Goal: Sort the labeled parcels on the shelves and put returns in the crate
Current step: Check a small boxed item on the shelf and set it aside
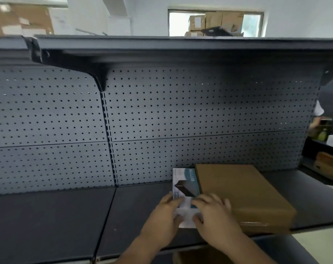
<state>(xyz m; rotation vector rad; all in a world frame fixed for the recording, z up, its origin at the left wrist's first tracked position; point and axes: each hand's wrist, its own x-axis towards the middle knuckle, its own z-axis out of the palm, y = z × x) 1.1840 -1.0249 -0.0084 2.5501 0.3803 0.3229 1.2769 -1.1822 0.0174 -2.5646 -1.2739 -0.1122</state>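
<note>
A small white and teal product box (pixel 184 184) lies on the dark metal shelf (pixel 70 216), right beside a large flat brown cardboard parcel (pixel 241 195). My left hand (pixel 164 216) grips the small box at its near left corner, thumb underneath its front edge. From the other side my right hand (pixel 213 212) holds the near right corner, fingers curled over the top. Both hands cover the box's near half. No crate is clearly in view.
A perforated dark back panel (pixel 180 115) rises behind the shelf, and an upper shelf (pixel 161 48) overhangs. Brown boxes (pixel 327 164) sit on a surface at the far right. A cardboard edge (pixel 192 257) shows below the shelf front. Stacked cartons (pixel 215 21) stand beyond a window.
</note>
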